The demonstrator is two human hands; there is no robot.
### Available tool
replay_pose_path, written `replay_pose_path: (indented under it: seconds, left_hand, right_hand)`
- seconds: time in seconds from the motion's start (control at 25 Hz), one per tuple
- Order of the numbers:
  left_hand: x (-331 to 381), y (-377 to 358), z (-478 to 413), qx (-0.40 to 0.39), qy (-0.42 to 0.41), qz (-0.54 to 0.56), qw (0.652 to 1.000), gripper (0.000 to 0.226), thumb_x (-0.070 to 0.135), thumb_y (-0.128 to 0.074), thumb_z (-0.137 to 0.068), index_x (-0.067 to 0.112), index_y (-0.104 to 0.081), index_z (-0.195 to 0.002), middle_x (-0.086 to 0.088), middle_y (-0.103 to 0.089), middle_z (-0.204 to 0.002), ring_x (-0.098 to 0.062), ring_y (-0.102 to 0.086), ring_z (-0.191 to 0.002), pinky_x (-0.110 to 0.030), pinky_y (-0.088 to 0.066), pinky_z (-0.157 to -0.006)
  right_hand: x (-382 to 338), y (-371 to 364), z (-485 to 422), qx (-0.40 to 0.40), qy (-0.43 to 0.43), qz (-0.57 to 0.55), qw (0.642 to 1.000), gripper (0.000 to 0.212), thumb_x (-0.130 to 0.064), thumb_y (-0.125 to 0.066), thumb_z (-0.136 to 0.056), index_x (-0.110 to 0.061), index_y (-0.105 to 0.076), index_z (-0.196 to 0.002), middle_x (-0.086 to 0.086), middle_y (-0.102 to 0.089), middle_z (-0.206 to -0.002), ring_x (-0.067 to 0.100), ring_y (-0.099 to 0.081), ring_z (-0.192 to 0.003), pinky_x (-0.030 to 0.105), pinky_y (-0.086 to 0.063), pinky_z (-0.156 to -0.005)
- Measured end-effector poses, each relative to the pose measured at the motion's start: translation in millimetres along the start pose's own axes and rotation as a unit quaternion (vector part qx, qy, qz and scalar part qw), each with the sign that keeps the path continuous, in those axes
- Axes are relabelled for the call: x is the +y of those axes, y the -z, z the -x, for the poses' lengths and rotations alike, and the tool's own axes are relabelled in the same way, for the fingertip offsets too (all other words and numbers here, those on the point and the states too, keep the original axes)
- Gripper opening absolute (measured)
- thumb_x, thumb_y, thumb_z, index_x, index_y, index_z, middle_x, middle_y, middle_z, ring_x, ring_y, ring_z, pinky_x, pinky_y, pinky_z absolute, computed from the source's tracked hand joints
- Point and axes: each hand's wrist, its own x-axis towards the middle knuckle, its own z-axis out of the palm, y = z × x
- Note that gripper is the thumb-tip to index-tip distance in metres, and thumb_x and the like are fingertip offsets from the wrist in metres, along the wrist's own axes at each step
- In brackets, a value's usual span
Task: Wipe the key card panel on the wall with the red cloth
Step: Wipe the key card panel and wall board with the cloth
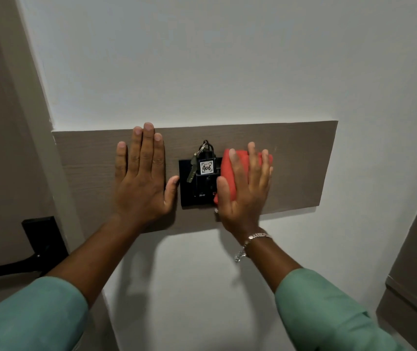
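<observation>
The black key card panel (pixel 188 191) is set in a brown wooden board (pixel 301 165) on the white wall. A key tag marked 406 (pixel 206 167) with a key on a ring sits in the panel's slot. My right hand (pixel 244 191) presses the folded red cloth (pixel 230 171) flat against the panel's right edge and the board beside it. My left hand (pixel 141 178) lies flat on the board to the left of the panel, fingers spread, its thumb touching the panel's left edge.
A door with a black handle plate (pixel 42 236) and lever stands at the left. A brown cabinet edge (pixel 415 274) is at the lower right. A silver bracelet (pixel 250 240) hangs on my right wrist.
</observation>
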Motion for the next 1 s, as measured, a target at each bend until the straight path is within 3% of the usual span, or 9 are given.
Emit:
replay_pose_path:
  seconds: [0.08, 0.2, 0.32, 0.36, 0.48, 0.52, 0.64, 0.8, 1.0]
  left_hand:
    - [-5, 1, 0, -0.001, -0.021, -0.009, 1.000, 0.081, 0.048, -0.034, -0.095, 0.000, -0.010, -0.155, -0.022, -0.009, -0.162, -0.035, -0.005, -0.152, -0.048, 0.000, -0.124]
    - [-4, 0, -1, -0.002, -0.013, -0.013, 1.000, 0.080, 0.047, -0.034, -0.095, 0.000, -0.010, -0.155, -0.023, -0.010, -0.163, -0.033, -0.001, -0.153, -0.049, 0.000, -0.124]
    - [-2, 1, 1, -0.005, -0.010, -0.010, 1.000, 0.079, 0.047, -0.033, -0.096, 0.000, -0.010, -0.155, -0.023, -0.011, -0.163, -0.030, 0.005, -0.153, -0.049, 0.001, -0.124]
    - [-3, 0, 0, -0.006, -0.009, -0.014, 1.000, 0.080, 0.047, -0.033, -0.095, 0.000, -0.009, -0.155, -0.023, -0.011, -0.163, -0.029, 0.007, -0.153, -0.049, 0.001, -0.124]
    - [-4, 1, -1, -0.015, -0.008, -0.010, 1.000, 0.081, 0.047, -0.033, -0.095, 0.000, -0.006, -0.155, -0.024, -0.010, -0.163, -0.030, 0.006, -0.153, -0.048, 0.005, -0.124]
    - [-4, 2, -1, -0.014, -0.007, -0.008, 1.000, 0.081, 0.047, -0.033, -0.095, 0.001, -0.006, -0.156, -0.024, -0.010, -0.163, -0.031, 0.005, -0.153, -0.048, 0.005, -0.124]
    - [-2, 3, -1, -0.007, -0.008, -0.002, 1.000, 0.080, 0.046, -0.035, -0.095, 0.000, -0.011, -0.155, -0.025, -0.015, -0.162, -0.035, -0.006, -0.152, -0.048, 0.004, -0.124]
    - [-3, 3, -1, -0.004, -0.010, -0.002, 1.000, 0.080, 0.046, -0.036, -0.095, 0.000, -0.010, -0.155, -0.025, -0.015, -0.162, -0.036, -0.007, -0.152, -0.047, 0.006, -0.124]
    - [-3, 3, -2, -0.009, -0.009, -0.008, 1.000, 0.079, 0.046, -0.035, -0.095, 0.000, -0.012, -0.155, -0.025, -0.017, -0.162, -0.035, -0.007, -0.151, -0.047, 0.006, -0.124]
  right_hand:
    - [18, 9, 3, -0.030, 0.058, -0.004, 0.998, 0.052, -0.050, -0.039, -0.099, -0.030, -0.040, -0.147, 0.013, -0.033, -0.162, 0.037, -0.020, -0.154, 0.062, -0.020, -0.122]
    - [0, 0, -5, 0.001, -0.060, -0.017, 0.998, 0.052, -0.054, -0.035, -0.100, -0.034, -0.041, -0.147, 0.007, -0.032, -0.163, 0.032, -0.018, -0.155, 0.059, -0.018, -0.124]
    - [14, 4, -3, -0.032, 0.090, 0.018, 0.995, 0.052, -0.054, -0.036, -0.099, -0.032, -0.043, -0.146, 0.011, -0.037, -0.160, 0.036, -0.023, -0.153, 0.060, -0.019, -0.124]
    - [19, 8, -5, -0.034, 0.090, 0.010, 0.995, 0.052, -0.053, -0.037, -0.099, -0.030, -0.045, -0.145, 0.013, -0.038, -0.159, 0.037, -0.024, -0.152, 0.061, -0.022, -0.122]
    - [-10, 0, -12, 0.060, -0.131, -0.036, 0.989, 0.052, -0.053, -0.036, -0.100, -0.027, -0.051, -0.142, 0.011, -0.042, -0.158, 0.034, -0.028, -0.151, 0.060, -0.029, -0.119]
    - [-20, -3, -10, 0.068, -0.152, -0.032, 0.986, 0.051, -0.053, -0.035, -0.100, -0.028, -0.051, -0.142, 0.011, -0.042, -0.158, 0.034, -0.029, -0.151, 0.059, -0.028, -0.120]
    - [0, 9, -1, -0.018, 0.037, -0.007, 0.999, 0.047, -0.047, -0.041, -0.100, -0.025, -0.052, -0.140, 0.016, -0.041, -0.157, 0.040, -0.028, -0.150, 0.063, -0.025, -0.119]
    - [-4, 9, -7, -0.018, -0.003, -0.056, 0.998, 0.041, -0.039, -0.048, -0.095, -0.025, -0.058, -0.132, 0.014, -0.046, -0.153, 0.038, -0.027, -0.150, 0.065, -0.020, -0.120]
    - [26, 26, -33, -0.099, 0.202, -0.013, 0.974, 0.040, -0.037, -0.053, -0.091, -0.023, -0.060, -0.128, 0.017, -0.051, -0.147, 0.040, -0.034, -0.146, 0.066, -0.024, -0.118]
